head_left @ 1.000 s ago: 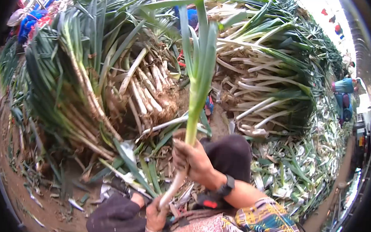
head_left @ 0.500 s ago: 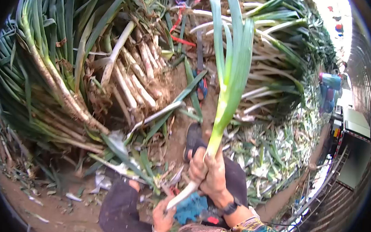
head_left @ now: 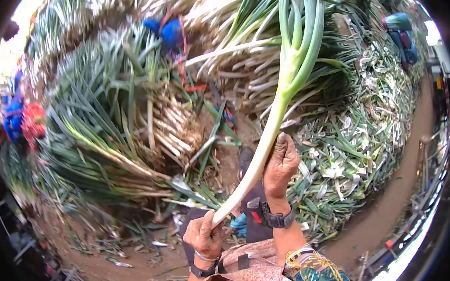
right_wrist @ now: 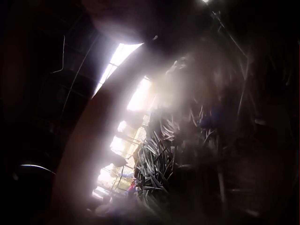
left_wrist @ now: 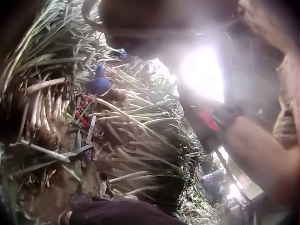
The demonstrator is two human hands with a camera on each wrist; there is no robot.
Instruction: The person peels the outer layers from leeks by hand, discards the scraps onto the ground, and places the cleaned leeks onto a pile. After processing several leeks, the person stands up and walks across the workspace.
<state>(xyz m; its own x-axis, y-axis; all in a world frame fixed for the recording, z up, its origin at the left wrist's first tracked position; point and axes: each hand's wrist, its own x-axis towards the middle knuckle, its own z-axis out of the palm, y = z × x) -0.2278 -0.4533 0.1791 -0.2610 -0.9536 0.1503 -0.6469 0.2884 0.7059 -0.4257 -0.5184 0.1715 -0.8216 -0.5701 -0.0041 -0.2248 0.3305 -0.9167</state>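
In the head view a long green onion [head_left: 262,153] slants across the middle, its white stalk low and its green leaves at the top. My left hand [head_left: 203,237] pinches the stalk's lower end close over my lap. Farther up, my right hand [head_left: 281,167] holds the stalk from its right side with curled fingers, the leaves rising above it. The left wrist view shows my right forearm [left_wrist: 262,150] against bright light. Dark blur and glare fill most of the right wrist view, hiding the fingers there.
A heap of untrimmed green onions [head_left: 102,133] lies at left, roots inward. Paler stalks [head_left: 260,75] are stacked beyond. Cut leaves and peelings [head_left: 342,168] cover the ground at right. Red twine [head_left: 194,87] and a blue bundle [head_left: 170,34] lie between the heaps.
My right hand, earlier wrapped round the stalk, now sits at its right side. More white stalk shows between my hands, and the onion has lifted and leans right. The head view has shifted.
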